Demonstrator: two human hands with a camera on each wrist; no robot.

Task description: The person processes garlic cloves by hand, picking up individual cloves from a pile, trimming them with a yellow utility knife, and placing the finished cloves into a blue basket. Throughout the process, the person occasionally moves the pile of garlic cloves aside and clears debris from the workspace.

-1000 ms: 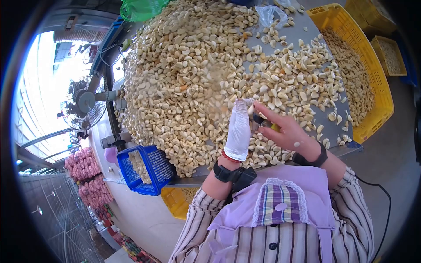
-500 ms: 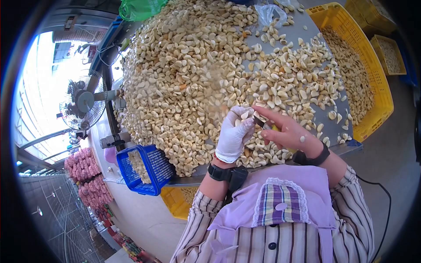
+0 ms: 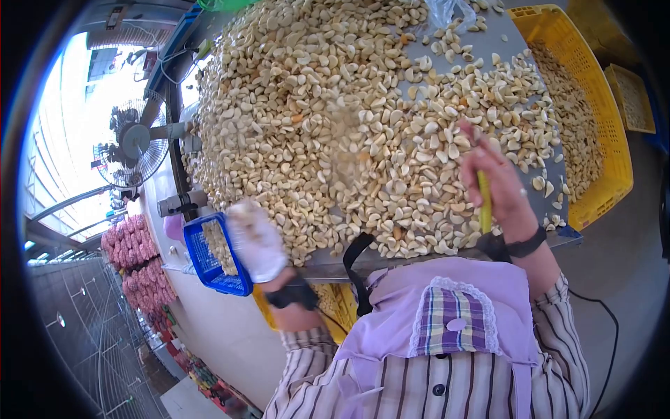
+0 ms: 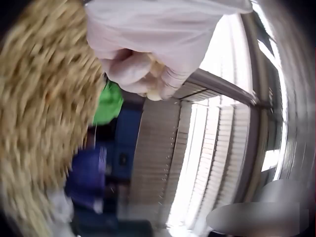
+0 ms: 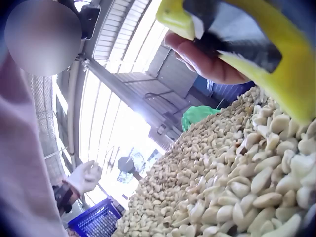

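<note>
The white-gloved left hand (image 3: 257, 239) is beside the blue basket (image 3: 241, 269), blurred in the head view. In the left wrist view its curled fingers pinch pale cloves (image 4: 155, 79). Over the right part of the heap of peeled cloves (image 3: 307, 140), the bare right hand (image 3: 494, 183) grips a tool with a yellow handle (image 3: 484, 202). The right wrist view shows the yellow tool (image 5: 291, 64) large and close, with fingertips (image 5: 210, 64) behind it; its blade cannot be made out.
Beyond the table's right edge stands a large yellow crate (image 3: 614, 150) of cloves. A smaller yellow crate (image 3: 631, 98) lies farther right. A clear plastic bag (image 3: 450, 15) rests at the table's back, and a fan (image 3: 136, 141) stands on the left.
The left hand has parted from the right and swung left to the blue basket. The right hand has moved right and a little away from the body, still gripping the yellow-handled tool.
</note>
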